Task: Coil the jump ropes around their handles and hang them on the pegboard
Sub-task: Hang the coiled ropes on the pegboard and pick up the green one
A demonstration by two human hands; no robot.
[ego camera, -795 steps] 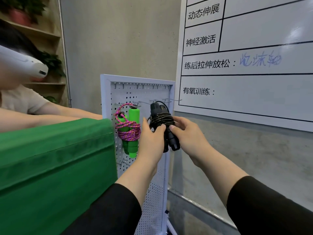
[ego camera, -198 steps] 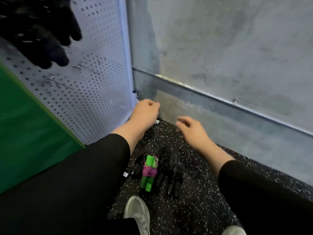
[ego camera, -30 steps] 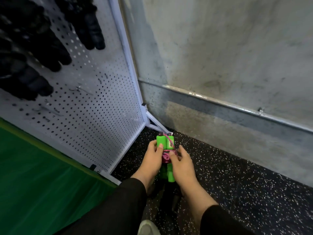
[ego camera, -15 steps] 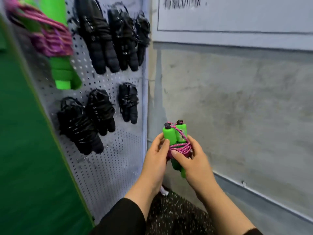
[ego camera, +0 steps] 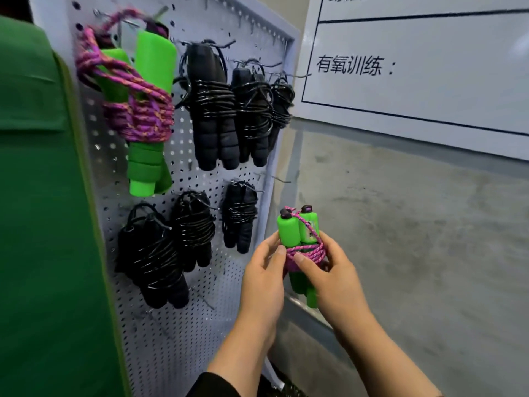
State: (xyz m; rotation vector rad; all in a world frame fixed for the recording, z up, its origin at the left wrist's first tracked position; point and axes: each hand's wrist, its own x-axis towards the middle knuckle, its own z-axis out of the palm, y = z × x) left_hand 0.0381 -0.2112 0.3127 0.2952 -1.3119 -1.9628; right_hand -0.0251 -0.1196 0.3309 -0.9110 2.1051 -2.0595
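While both hands are pinching it | green jump rope sitting between left hand and right hand fingers | pegboard standing left

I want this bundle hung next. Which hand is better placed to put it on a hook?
Probably the left hand: it grips the green rope on the pegboard side. The right hand holds its far side.

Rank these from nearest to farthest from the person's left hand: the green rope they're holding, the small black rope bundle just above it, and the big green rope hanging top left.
1. Held green rope, in the left hand.
2. Small black bundle, just above-left.
3. Hanging green rope, top left.
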